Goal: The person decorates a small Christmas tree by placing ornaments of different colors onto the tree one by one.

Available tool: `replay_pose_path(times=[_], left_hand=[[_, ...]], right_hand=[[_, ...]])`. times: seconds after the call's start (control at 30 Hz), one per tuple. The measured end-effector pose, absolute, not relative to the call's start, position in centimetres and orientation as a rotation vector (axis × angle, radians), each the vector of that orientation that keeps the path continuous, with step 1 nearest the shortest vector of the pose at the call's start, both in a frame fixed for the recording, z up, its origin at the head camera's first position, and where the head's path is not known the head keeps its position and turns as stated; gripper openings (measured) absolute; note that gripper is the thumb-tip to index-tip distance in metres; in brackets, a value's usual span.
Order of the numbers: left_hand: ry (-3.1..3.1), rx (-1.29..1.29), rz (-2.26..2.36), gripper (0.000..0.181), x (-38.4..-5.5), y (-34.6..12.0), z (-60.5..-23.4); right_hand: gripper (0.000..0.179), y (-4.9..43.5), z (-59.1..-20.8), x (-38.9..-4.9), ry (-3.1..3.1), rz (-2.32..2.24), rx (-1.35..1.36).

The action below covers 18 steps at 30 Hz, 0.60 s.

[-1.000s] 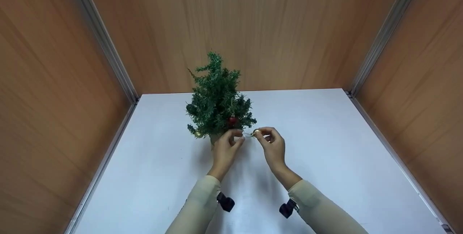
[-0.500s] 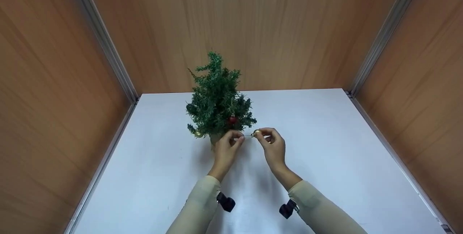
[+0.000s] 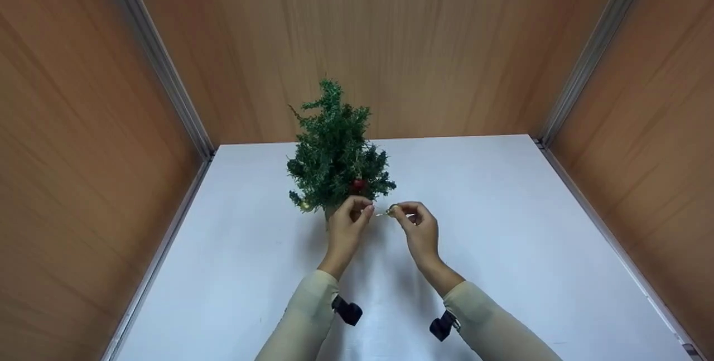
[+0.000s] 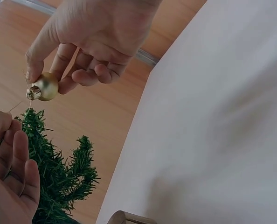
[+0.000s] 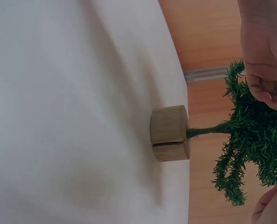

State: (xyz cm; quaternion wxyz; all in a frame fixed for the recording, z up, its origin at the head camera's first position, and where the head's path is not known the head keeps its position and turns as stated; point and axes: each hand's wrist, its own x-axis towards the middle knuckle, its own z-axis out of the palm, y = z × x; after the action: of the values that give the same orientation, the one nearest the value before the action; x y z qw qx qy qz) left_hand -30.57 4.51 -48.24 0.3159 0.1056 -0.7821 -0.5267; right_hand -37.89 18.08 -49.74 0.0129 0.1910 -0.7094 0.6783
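Observation:
Both hands meet in front of a small artificial Christmas tree (image 3: pixel 334 152). My right hand (image 3: pixel 422 234) pinches a gold bauble (image 4: pixel 48 87) between thumb and fingers, its metal cap toward the left hand. A thin string (image 4: pixel 17 106) runs from the cap to the left hand (image 3: pixel 346 226), whose thumb and forefinger pinch its other end. In the right wrist view, parts of the left hand (image 5: pixel 264 56) and right hand (image 5: pixel 272 203) show at the right edge; the bauble is out of sight there.
A red bauble (image 3: pixel 358 184) hangs on the tree's lower front, a gold one (image 3: pixel 305 206) at lower left. The trunk stands in a round wooden base (image 5: pixel 169 133) on the white table (image 3: pixel 502 227). Wood-grain panels (image 3: pixel 401 48) enclose the back and sides.
The right hand has dipped slightly with the gold bauble. The left fingertips have shifted slightly left and up, and the string now slants between the hands.

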Motion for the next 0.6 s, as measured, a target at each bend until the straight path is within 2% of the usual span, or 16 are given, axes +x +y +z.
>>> replay_pose_path(times=[0.6], left_hand=[[-2.047, 0.270, -1.442, 0.010, -30.8, 5.1, -47.6]], right_hand=[[0.034, 18.1, -52.2, -36.8, -2.443, 2.168, 0.525]])
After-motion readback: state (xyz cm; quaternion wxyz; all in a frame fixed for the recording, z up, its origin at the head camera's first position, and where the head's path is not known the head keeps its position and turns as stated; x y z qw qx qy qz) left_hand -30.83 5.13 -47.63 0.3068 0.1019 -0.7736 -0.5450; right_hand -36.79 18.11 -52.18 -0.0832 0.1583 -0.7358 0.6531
